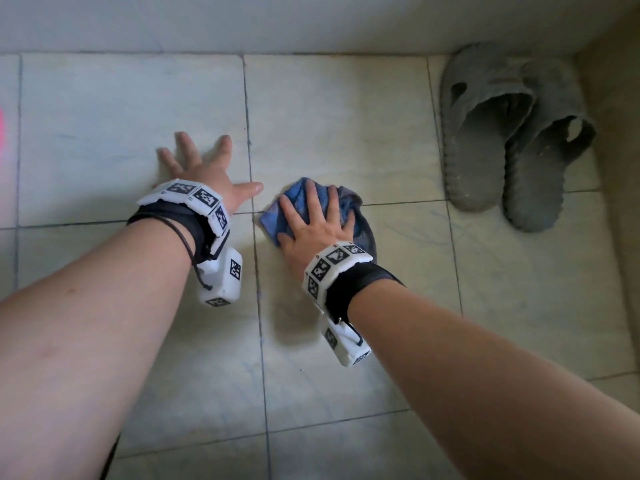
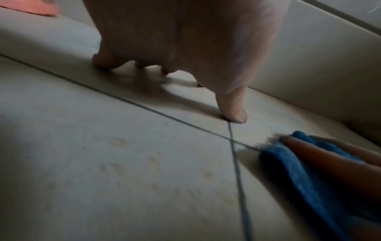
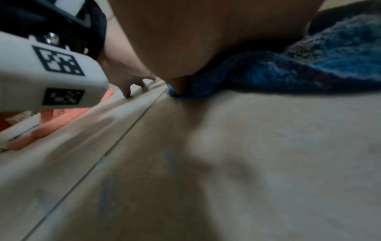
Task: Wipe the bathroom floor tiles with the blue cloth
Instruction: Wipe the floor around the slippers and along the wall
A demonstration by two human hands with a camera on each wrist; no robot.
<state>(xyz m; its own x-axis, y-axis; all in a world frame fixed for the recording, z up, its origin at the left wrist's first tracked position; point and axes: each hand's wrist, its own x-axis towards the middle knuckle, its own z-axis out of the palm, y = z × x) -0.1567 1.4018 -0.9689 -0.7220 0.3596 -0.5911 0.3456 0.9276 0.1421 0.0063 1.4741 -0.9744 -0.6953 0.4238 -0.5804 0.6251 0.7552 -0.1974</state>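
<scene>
Head view, near floor: bare floor tiles (image 1: 346,393) lie at 6 o'clock between the forearms, with faint smudges that show best in the left wrist view.
Right hand: the right hand (image 1: 313,223) has its grip spread, fingers straight and pressing flat on the bunched cloth (image 1: 298,199) just right of a grout crossing (image 1: 254,212).
Left hand: the left hand (image 1: 204,171) is at 9 o'clock of the cloth, its grip spread too, fingertips and thumb propped on the floor and holding nothing.
Doing it well: I would keep the palm flat and the weight even so the whole cloth drags, not just its bunched edge, and overlap the strokes across the grout lines.
Open room: the widest free floor seems to run toward 6 o'clock and toward 9 o'clock beyond the bracing hand.
Edges: a pair of grey slippers (image 1: 512,140) sits near at 2 o'clock; the wall base (image 1: 311,29) closes 12 o'clock, so forward strokes look short.
Far left: something pink (image 1: 2,129) shows at the frame edge.
</scene>
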